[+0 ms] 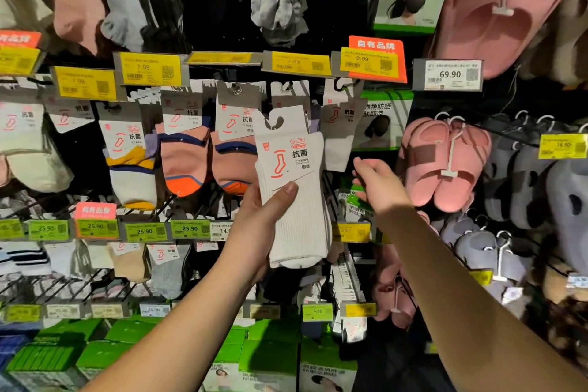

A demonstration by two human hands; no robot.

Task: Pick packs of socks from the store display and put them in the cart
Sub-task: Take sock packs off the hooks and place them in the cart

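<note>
Our left fingers (pixel 288 189) are wrapping round a pack of white ribbed socks (pixel 294 197), thumb pressing across the front just under the card header, the rest curling behind. The left hand (pixel 254 226) is holding the pack upright and free of its peg, in front of the sock display (pixel 178 149). Our right hand (pixel 378 186) is hanging just beside the pack's right edge, fingers loosely curled and gripping nothing, with a white pack still on its hook (pixel 339 134) just above it. Pink slippers (pixel 445 162) are hanging near, to the right.

We are judging that the picking step is in hand: one pack is off the display and not yet in the cart, which is out of view. Next, we are expecting either to bring this pack down and back to the cart, or to reach the right hand up for the hanging pack, lifting its header off the hook.
</note>
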